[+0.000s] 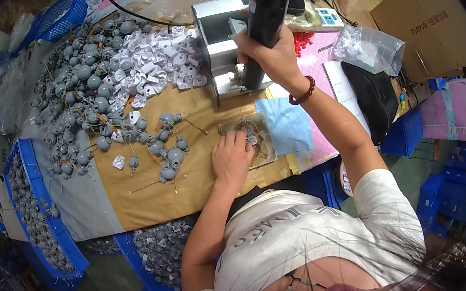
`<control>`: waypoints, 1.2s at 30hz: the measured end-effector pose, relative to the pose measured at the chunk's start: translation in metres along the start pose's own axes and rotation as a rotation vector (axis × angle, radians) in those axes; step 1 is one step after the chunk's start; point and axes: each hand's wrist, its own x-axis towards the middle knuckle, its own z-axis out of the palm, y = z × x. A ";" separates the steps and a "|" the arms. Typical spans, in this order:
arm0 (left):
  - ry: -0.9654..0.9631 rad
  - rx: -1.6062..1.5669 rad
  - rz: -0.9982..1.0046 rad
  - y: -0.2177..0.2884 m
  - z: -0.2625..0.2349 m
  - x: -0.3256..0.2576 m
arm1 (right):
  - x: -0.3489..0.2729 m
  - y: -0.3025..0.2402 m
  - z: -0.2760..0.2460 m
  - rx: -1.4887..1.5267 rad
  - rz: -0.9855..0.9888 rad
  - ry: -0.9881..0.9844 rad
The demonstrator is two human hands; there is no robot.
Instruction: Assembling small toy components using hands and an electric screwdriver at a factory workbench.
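My right hand is wrapped round a black electric screwdriver, its lower end down at the front right of a silver metal box-shaped machine. In front of me, my left hand rests on a square flat fixture, its fingers together and curled over a small grey part there; the fingertips partly hide that part. Several grey ball-shaped parts with wires lie left of this hand. Farther off is a heap of small white plastic pieces.
Many grey balls are heaped at the left. Blue bins of them stand by the table. Small red pieces, a light-blue cloth, a black pouch, a clear bag and a cardboard box are at the right.
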 end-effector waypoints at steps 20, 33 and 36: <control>0.056 0.012 0.040 -0.005 0.005 0.001 | -0.114 0.010 -0.008 0.032 0.040 -0.288; -0.041 -0.070 0.024 -0.006 -0.006 0.003 | -0.139 0.016 -0.014 0.113 -0.076 -0.448; -0.036 -0.070 0.021 -0.005 -0.005 0.003 | -0.138 0.018 -0.013 0.107 -0.125 -0.475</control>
